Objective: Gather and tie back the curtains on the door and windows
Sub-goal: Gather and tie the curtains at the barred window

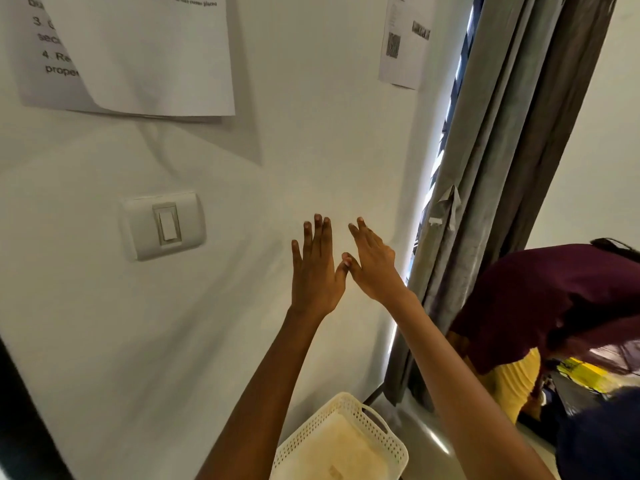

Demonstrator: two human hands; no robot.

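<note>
We hold our left grip (pixel 315 271) and right grip (pixel 372 268) spread and empty before the wall (pixel 242 323), and the grey curtain (pixel 491 202) hangs top-to-bottom to their right, nearer the right grip.

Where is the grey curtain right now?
In the head view, the grey curtain hangs at the right, beside the white wall, just beyond the right hand and untouched by it.

Glossy grey floor (pixel 426 438), white perforated basket (pixel 306 435) seemingly resting on it, beside wall
</note>
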